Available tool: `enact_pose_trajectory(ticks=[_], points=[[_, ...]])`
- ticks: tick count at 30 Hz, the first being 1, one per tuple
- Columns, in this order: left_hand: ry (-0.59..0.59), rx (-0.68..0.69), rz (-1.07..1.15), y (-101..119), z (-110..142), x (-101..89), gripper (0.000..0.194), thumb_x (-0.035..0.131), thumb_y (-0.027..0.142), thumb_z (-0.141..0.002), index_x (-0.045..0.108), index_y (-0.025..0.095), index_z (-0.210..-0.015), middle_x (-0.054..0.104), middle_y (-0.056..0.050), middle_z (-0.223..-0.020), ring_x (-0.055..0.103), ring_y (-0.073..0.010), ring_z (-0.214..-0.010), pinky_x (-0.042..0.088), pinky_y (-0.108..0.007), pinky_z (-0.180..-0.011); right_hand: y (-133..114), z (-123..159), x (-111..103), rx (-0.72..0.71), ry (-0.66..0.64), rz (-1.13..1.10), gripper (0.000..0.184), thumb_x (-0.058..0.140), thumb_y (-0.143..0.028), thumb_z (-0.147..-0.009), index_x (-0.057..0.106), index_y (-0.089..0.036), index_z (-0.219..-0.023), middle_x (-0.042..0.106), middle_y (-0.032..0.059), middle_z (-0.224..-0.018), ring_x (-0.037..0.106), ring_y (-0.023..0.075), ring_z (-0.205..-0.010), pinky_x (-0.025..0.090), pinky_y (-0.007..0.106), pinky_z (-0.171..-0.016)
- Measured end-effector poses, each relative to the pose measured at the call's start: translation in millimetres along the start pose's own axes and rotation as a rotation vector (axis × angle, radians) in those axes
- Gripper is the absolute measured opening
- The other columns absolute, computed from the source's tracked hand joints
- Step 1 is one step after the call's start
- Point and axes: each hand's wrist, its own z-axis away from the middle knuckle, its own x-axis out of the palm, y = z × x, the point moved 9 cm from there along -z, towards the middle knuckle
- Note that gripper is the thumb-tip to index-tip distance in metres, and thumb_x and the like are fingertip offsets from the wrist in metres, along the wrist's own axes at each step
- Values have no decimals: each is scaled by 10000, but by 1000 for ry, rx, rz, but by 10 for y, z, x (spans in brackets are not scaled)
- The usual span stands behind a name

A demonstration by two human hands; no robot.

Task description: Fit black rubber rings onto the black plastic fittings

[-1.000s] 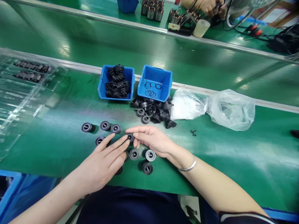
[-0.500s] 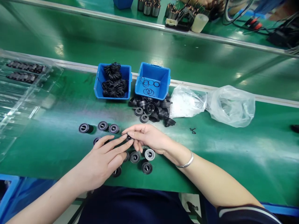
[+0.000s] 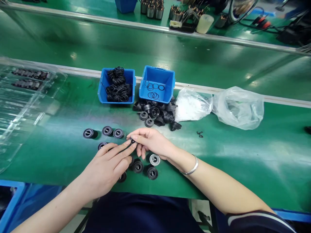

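Note:
Between my two hands, above the green table, is a small black round part (image 3: 132,141), mostly hidden by fingers. My right hand (image 3: 152,141) pinches it between thumb and bent fingers. From the other side, my left hand (image 3: 107,166) presses its fingertips against the same part. Black cylindrical parts with slotted round tops stand around the hands: one at the far left (image 3: 90,133), two behind (image 3: 118,133), and others in front (image 3: 152,172). One part (image 3: 155,159) has a silvery rim. Some are partly covered by my left hand.
A blue bin (image 3: 99,92) holds bundled black rings; another blue bin (image 3: 157,72) has several loose rings. Black plastic fittings (image 3: 159,120) are heaped before it. Beside them lie a bag of white material (image 3: 191,105), a clear bag (image 3: 239,108) and tiny black bits (image 3: 199,134). Clear trays (image 3: 21,106) sit left.
The left fingertips have shifted slightly on the small part, and it shows a little less of its face. One cylinder in front sits slightly nearer me. The view has tilted a little.

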Motion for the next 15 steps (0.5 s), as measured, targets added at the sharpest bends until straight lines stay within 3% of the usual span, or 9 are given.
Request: enact_pose_trajectory(ticks=[4, 10, 15], points=[[13, -44, 15, 32, -53, -7, 290, 365, 92, -990, 639, 135, -1077, 602, -118, -1412, 553, -242, -1290, 348, -419, -1048, -10, 27, 25, 44, -49, -90, 244, 498, -279, -1005, 640, -117, -1121, 661, 23, -685, 672, 125, -585, 513, 173, -416], [6, -61, 21, 53, -90, -2, 260, 395, 56, -953, 637, 123, -1020, 596, -139, -1413, 548, -255, -1295, 327, -423, -1091, -25, 6, -5, 37, -34, -64, 155, 528, -145, -956, 665, -110, -1019, 639, 6, -608, 628, 103, -510, 496, 160, -418], [-2, -99, 27, 17, -53, 21, 257, 412, 41, -943, 630, 153, -1023, 601, -91, -1417, 450, -303, -1395, 220, -531, -1171, -17, 17, 8, 75, -46, -159, 257, 443, -257, -1008, 651, -120, -1072, 675, 48, -702, 673, 144, -571, 515, 204, -428]])
